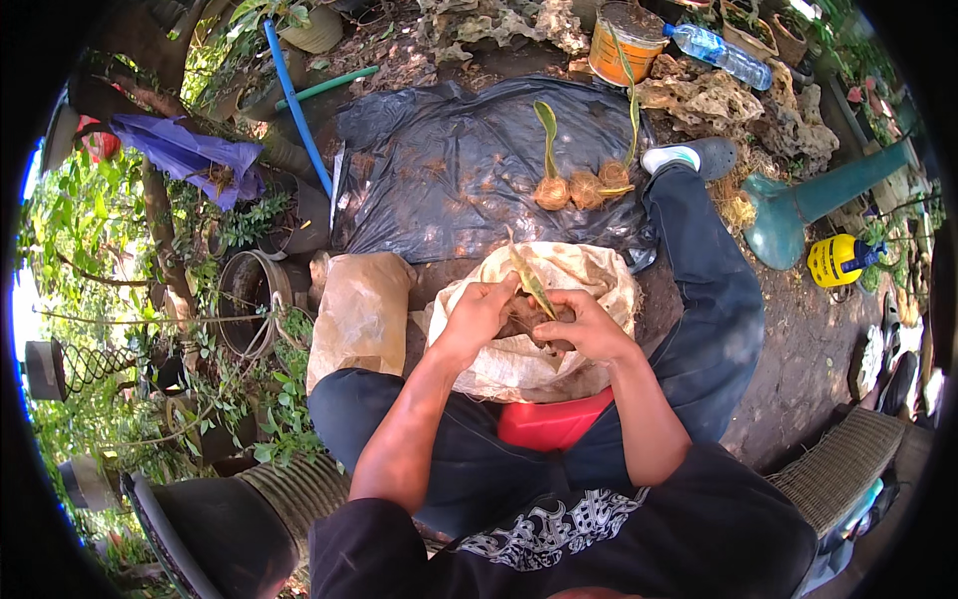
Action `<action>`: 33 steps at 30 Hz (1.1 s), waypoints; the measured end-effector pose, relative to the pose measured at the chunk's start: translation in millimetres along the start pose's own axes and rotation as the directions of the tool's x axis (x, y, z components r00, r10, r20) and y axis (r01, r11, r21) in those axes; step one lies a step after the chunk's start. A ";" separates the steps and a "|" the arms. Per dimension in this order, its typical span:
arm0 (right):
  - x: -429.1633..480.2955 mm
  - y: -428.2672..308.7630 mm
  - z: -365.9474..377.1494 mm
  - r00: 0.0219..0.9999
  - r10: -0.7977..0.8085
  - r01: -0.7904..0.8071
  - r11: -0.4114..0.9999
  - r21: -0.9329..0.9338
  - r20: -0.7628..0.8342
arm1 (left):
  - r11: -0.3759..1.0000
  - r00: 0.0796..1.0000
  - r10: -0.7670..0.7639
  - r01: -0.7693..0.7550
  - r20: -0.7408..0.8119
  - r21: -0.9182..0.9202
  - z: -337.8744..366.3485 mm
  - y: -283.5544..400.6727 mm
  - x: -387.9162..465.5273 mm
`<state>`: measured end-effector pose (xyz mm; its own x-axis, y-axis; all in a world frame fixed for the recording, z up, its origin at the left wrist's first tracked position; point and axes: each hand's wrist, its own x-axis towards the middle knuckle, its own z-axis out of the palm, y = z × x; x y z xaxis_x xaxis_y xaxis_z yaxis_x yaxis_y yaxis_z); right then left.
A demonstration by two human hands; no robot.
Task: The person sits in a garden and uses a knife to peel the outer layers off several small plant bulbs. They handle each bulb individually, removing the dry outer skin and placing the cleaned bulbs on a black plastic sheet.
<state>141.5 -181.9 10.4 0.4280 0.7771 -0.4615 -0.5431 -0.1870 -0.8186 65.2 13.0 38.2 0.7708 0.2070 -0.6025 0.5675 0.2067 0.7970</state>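
Between my two hands is a snake plant cutting [531,283], its pointed leaf green with yellow edges. My left hand [477,313] holds it from one side, near the leaf's lower part. My right hand [590,329] grips a brown fibrous clump [533,318] at the leaf's base; fingers partly hide it. Both hands are over the mouth of a whitish woven sack [591,271], whose inside is mostly covered. Beyond, three fibre-wrapped balls lie on black plastic sheeting [441,180]: a left ball [552,194] with an upright leaf [549,135], a middle ball [585,190] and a right ball [614,174].
A brownish plastic bag [359,307] stands left of the sack. Something red [554,423] shows under it. Blue pipe [296,105], an orange bucket [625,49], a water bottle [718,56], rocks [696,97] and a yellow sprayer [832,260] surround the sheeting.
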 end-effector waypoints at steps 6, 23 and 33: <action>-6.5 15.3 8.1 0.996 -0.083 0.065 0.945 0.319 0.040 | 0.965 0.883 0.261 -0.240 -0.389 0.103 -28.7 19.2 9.7; -4.2 0.4 8.2 0.986 -0.106 0.140 0.946 0.292 -0.131 | 0.548 0.885 0.441 -0.399 0.152 0.735 6.4 7.7 -15.7; 2.0 27.6 -6.8 0.972 -0.233 0.218 0.933 0.285 0.019 | 0.519 0.873 0.485 -0.338 0.055 0.785 6.8 12.0 -15.8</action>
<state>132.2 -189.6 -15.4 0.5289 0.8106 -0.2515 -0.6197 0.1664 -0.7670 61.7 5.8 57.5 0.9639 0.2281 -0.1375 0.2615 -0.7132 0.6504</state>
